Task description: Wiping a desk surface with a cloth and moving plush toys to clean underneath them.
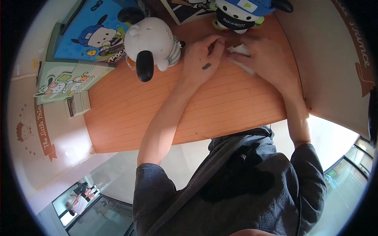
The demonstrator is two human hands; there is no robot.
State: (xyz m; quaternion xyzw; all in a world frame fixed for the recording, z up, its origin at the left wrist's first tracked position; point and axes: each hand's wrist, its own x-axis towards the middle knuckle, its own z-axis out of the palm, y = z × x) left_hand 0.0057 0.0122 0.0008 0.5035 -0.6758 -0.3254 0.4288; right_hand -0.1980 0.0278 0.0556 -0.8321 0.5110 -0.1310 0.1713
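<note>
My right hand [267, 61] is closed on a crumpled white tissue [241, 50], which rests against the orange-brown wood-patterned surface [224, 104]. My left hand [201, 59] lies just left of it with its fingers curled in; whether anything is in them is hidden. Beside the left hand stands a large white dog figurine [151, 39] with black ears, tilted in the view. A second dog figurine [236, 19] with a blue cap and black top stands beyond the right hand, cut by the upper edge.
At the left stand a blue illustrated box [100, 23] and a pale green one [65, 80], with a small white box [78, 104] below. A dark framed picture [187, 10] is at the back. Printed cream side walls [330, 67] bound the surface.
</note>
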